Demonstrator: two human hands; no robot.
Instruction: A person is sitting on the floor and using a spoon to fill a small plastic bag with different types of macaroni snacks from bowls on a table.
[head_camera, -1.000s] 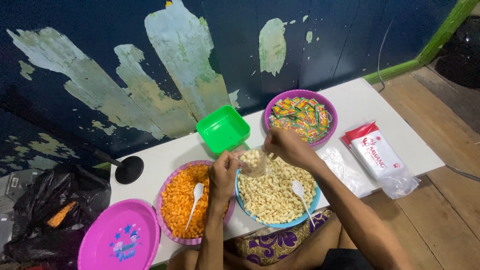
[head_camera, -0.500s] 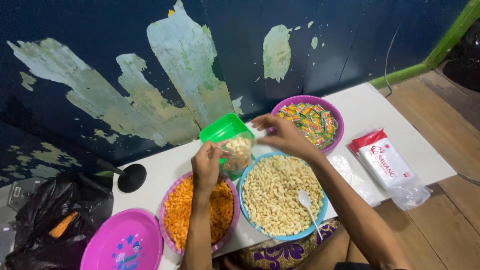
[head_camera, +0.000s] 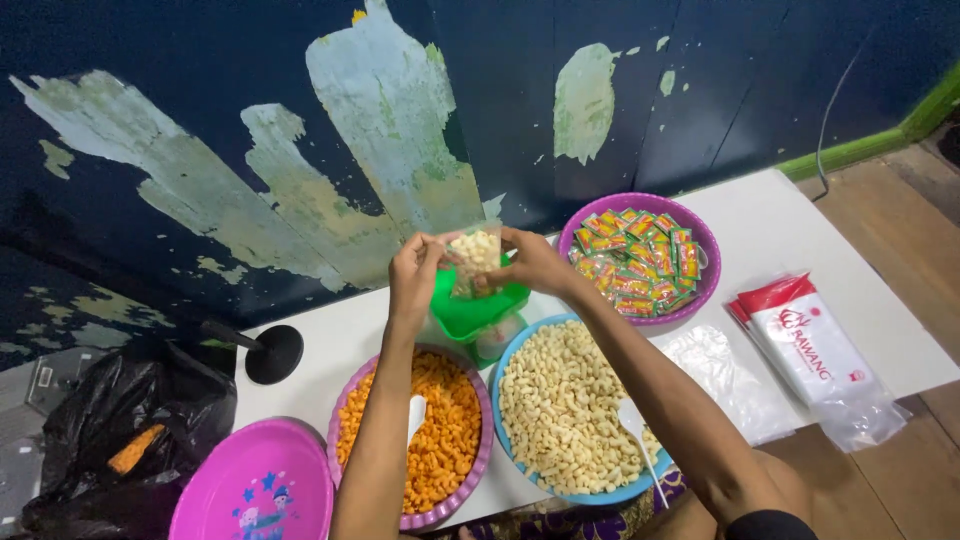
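Holding the small clear plastic bag of pale puffed snacks (head_camera: 474, 258) above the green square plastic tub (head_camera: 478, 303), the left hand (head_camera: 415, 275) and right hand (head_camera: 530, 262) pinch its open top, so any tilt could spill snacks onto the white worktop (head_camera: 760, 215).

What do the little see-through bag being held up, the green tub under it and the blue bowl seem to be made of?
The small bag, held by the left hand and right hand, looks like thin clear plastic film: the pale snacks show through it. The green tub seems to be rigid moulded plastic, evenly bright with a slight sheen. The blue bowl is probably plastic too, with its thin, smooth rim.
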